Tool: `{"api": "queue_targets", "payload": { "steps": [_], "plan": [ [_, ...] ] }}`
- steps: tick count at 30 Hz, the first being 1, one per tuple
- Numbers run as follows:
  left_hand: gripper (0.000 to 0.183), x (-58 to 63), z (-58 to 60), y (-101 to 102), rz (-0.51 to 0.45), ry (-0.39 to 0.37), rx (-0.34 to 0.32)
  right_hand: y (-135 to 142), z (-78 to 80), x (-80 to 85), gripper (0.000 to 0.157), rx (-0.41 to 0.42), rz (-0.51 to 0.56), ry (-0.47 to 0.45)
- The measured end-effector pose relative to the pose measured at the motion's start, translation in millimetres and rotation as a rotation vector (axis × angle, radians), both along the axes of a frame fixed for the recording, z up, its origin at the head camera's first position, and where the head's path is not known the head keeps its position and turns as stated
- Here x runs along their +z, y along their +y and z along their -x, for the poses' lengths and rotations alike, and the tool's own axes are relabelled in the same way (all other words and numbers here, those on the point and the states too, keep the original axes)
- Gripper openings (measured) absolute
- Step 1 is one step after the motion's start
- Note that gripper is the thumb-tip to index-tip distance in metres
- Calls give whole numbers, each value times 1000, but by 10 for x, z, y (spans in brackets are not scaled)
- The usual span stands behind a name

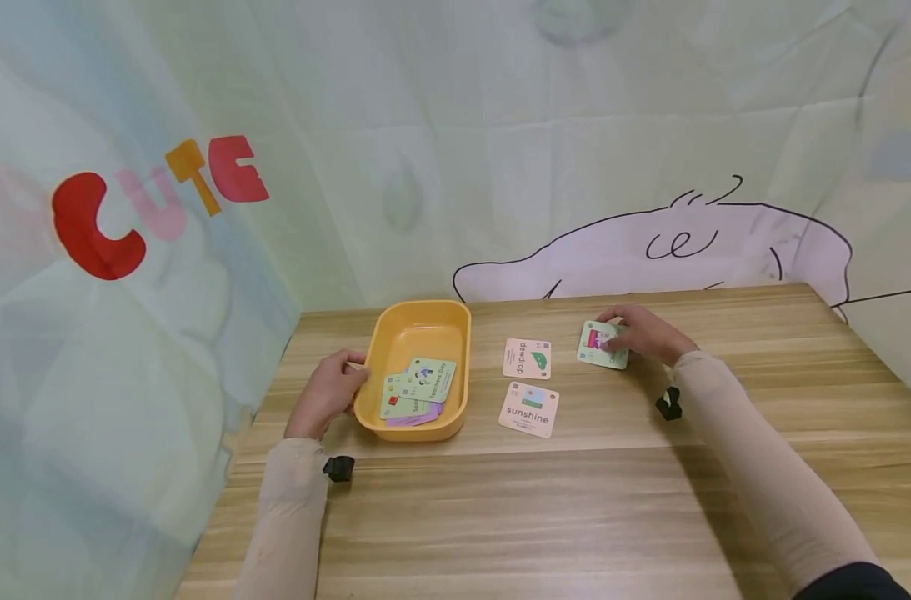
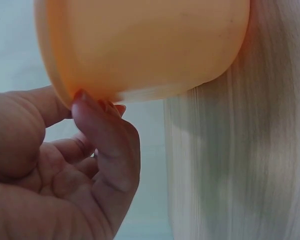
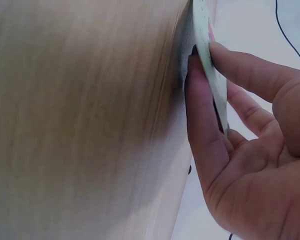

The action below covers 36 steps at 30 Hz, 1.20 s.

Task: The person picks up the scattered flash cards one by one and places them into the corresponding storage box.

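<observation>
With thumb and fingers, my left hand (image 1: pixel 327 392) grips the left rim of a yellow plastic tray (image 1: pixel 428 335) on the table; the left wrist view shows the pinch on the tray's edge (image 2: pixel 150 55). Several picture cards lie overlapping in the tray's near part, a green "Teachers' Day" card (image 1: pixel 432 382) on top, with purple below. Right of the tray, my right hand (image 1: pixel 645 333) pinches a green card (image 1: pixel 592 343) with a red and purple picture. In the right wrist view this card (image 3: pixel 202 35) is held between thumb and fingers, tilted above the table.
Between the tray and my right hand lie a pink "dewdrop" card (image 1: pixel 518 367) and, nearer me, a pink "sunshine" card (image 1: pixel 526 423). The wooden table (image 1: pixel 500 525) meets a printed cloth backdrop (image 1: pixel 425 167) behind and at the left.
</observation>
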<state>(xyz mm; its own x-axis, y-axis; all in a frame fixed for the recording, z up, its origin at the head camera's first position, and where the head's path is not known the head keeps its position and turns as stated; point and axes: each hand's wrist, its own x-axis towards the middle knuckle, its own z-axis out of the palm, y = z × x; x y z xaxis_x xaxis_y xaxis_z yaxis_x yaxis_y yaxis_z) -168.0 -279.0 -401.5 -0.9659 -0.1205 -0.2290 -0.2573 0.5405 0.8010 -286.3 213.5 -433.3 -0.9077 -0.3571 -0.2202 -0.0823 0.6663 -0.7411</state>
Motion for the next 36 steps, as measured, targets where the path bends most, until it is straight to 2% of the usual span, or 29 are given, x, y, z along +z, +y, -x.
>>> {"api": "queue_targets", "payload": {
  "steps": [10,16,22,36],
  "plan": [
    [36,-1,8,0,13,-4,4,-27,-28,-4,51,-11,75,18],
    [36,-4,8,-1,13,-3,-3,-57,-43,32,51,-24,87,25],
    [36,-14,-1,-12,-14,19,-18,-117,-72,86,48,-33,142,13],
    [36,11,-15,4,-12,21,-23,-357,-163,205,47,35,156,68]
  ]
}}
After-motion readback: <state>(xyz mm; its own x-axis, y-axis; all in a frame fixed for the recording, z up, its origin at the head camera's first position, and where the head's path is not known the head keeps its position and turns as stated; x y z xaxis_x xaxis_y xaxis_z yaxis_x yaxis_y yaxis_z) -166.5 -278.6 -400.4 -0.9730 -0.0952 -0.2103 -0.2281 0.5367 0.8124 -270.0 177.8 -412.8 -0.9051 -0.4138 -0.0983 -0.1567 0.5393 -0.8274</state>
